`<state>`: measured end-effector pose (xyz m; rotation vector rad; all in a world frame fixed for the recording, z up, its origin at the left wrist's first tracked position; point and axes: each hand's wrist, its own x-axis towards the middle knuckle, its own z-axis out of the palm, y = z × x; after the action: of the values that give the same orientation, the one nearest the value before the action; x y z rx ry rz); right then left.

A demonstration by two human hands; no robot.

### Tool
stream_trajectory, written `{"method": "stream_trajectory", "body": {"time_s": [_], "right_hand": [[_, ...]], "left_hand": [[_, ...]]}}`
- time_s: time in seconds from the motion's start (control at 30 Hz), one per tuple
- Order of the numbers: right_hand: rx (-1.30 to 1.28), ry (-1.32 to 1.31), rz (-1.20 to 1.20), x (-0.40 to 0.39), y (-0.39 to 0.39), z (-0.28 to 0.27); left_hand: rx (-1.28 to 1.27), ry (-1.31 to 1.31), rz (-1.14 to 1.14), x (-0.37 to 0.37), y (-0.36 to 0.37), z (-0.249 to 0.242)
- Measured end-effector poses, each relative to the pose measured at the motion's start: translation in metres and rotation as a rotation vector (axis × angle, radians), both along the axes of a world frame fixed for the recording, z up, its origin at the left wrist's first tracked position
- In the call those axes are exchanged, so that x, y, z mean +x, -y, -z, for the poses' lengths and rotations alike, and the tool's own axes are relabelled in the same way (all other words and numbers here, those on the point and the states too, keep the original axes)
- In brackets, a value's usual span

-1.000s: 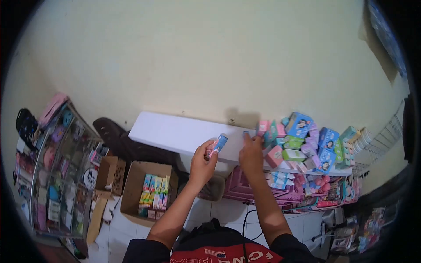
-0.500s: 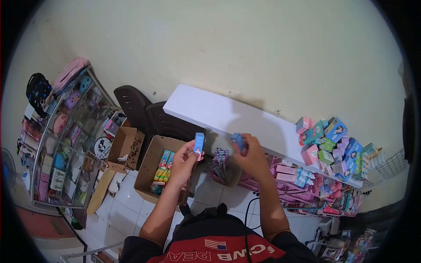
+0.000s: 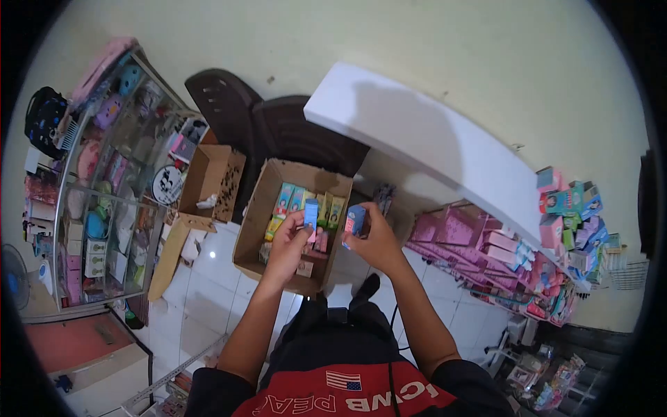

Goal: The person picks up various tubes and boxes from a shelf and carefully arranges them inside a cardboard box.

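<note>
My left hand (image 3: 286, 249) grips a narrow light-blue and pink box (image 3: 310, 214), held upright over the cardboard carton (image 3: 244, 244). Level with it on the right, my right hand (image 3: 376, 240) is closed on a darker blue box (image 3: 355, 218) with a pink and white face. The two boxes are a short distance apart. Below them the open carton holds several small packages in green, yellow and pink; my left hand and its box hide some of these.
A white shelf (image 3: 417, 135) runs along the wall, with colourful boxes (image 3: 571, 215) piled at its right end. A smaller carton (image 3: 203, 181) and dark chairs (image 3: 226, 104) stand behind. At the left is a glass display case (image 3: 114, 201); pink racks (image 3: 451, 236) are at the right.
The view has shifted, so the large carton now lies beneath both hands. My right hand has come nearer to my left, and its blue box has turned to show a printed face.
</note>
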<state>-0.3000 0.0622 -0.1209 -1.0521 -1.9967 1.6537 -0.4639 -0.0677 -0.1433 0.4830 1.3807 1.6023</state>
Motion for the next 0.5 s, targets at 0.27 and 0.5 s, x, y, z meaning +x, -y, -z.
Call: {"method": "stream_trajectory", "body": {"time_s": [0.27,0.5], "right_hand": [[-0.062,0.287,0.014,-0.044,0.015,0.078],[0.037,0.429,-0.144,-0.088,0.017,0.185]], "left_hand": [[-0.295,-0.007,0.112,-0.035,0.016,0.113],[-0.469,-0.188,0.147,-0.050,0.014,0.254]]}}
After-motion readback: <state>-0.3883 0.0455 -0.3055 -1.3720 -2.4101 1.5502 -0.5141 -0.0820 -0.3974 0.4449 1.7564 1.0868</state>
